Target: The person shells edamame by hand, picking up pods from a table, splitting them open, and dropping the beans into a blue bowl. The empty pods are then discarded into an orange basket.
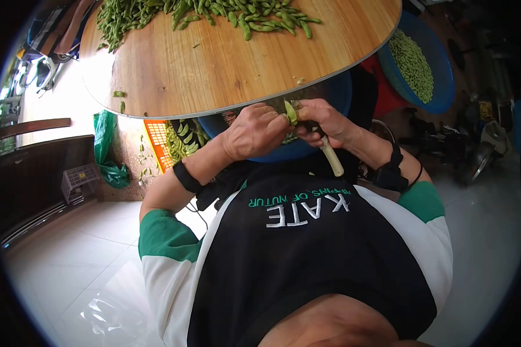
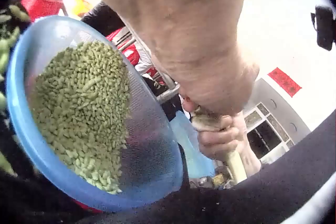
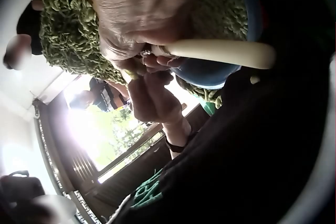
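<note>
Just below the table's near edge, the left hand [image 1: 255, 130] and right hand [image 1: 330, 121] meet. A green bean pod [image 1: 290, 111] stands up between their fingertips, pinched by the left hand. The right hand's curled fingers grip a tool with a cream handle [image 1: 331, 157], which points back toward the person's body; the working end is hidden by the fingers. The handle [image 3: 226, 53] stretches across the right wrist view, with the left hand [image 3: 155, 98] close beyond it. Under the hands is a blue basin [image 1: 283, 151] with shelled beans.
Unshelled pods [image 1: 243, 14] are heaped on the round wooden table [image 1: 214, 75]. A blue colander [image 1: 440, 63] of shelled beans stands at the right. At left are an orange basket [image 1: 156, 141] with pods and a green plastic bag [image 1: 107, 153].
</note>
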Action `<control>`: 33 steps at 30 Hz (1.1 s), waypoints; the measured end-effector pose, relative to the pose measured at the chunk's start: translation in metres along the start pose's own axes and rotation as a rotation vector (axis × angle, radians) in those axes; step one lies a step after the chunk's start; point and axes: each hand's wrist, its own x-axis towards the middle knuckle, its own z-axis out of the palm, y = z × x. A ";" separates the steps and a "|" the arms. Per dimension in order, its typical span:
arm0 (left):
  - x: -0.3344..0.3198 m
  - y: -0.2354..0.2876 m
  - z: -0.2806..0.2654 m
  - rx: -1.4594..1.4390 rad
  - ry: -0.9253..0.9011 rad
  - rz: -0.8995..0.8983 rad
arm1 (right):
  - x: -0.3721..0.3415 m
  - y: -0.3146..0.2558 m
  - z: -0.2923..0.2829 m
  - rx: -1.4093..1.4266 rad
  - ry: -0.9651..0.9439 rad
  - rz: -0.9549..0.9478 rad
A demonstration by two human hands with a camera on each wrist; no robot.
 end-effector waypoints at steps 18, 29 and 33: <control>-0.005 0.012 -0.014 0.061 -0.004 -0.165 | 0.000 -0.001 0.011 -0.343 0.030 -0.225; -0.035 0.040 -0.152 0.507 -0.481 -0.846 | 0.004 0.000 0.018 -0.636 0.086 -0.427; 0.032 -0.028 -0.114 0.415 -0.021 -0.357 | 0.001 -0.010 0.028 -0.388 -0.033 -0.323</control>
